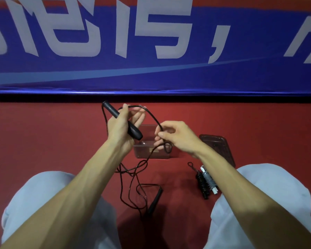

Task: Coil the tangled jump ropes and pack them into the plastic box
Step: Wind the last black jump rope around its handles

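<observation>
L hand (119, 128) grips black plastic handle (134, 132), R hand (178, 137) pinches thin black cord (152, 115); a hard pull could knot the loose loops (131, 172) on the floor.

Red floor below a blue banner

A matte red floor (43, 132) fills the lower view. Above it stands a blue banner (223, 76) with large white characters (162, 24) seen upside down, a pale blue stripe (115, 72) curving under them and a red band (241, 1) along its top. Light glints on the banner's lower hem, and a dark shadow strip (43, 98) lies just beneath.
</observation>
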A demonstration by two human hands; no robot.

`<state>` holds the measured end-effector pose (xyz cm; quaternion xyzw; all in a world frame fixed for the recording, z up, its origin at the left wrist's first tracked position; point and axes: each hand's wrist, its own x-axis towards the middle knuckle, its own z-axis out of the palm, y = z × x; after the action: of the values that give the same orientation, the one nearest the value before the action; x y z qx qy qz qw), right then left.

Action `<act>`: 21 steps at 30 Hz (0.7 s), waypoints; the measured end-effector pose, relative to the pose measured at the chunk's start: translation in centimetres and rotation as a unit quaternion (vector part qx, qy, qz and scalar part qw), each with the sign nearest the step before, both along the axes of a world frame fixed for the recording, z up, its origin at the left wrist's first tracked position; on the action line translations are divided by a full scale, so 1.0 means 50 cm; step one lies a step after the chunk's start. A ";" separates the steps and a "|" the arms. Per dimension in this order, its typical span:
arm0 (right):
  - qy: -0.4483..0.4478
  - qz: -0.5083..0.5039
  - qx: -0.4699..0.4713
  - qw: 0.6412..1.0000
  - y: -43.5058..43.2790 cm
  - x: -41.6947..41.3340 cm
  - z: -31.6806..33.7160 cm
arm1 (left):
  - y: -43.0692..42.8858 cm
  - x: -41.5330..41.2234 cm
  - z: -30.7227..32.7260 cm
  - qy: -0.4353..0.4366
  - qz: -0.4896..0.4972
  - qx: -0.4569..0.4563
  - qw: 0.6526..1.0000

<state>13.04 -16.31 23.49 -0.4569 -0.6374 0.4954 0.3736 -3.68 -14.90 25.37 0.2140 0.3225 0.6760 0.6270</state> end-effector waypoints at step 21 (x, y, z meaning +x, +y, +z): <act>0.199 -0.339 0.045 0.919 0.032 0.076 0.050 | -0.031 0.037 -0.059 0.728 -0.177 0.052 0.660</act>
<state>16.84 -14.70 25.99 -0.5202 -0.3787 0.3909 0.6582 -1.80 -16.47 22.44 0.7234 0.5964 0.1964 0.2872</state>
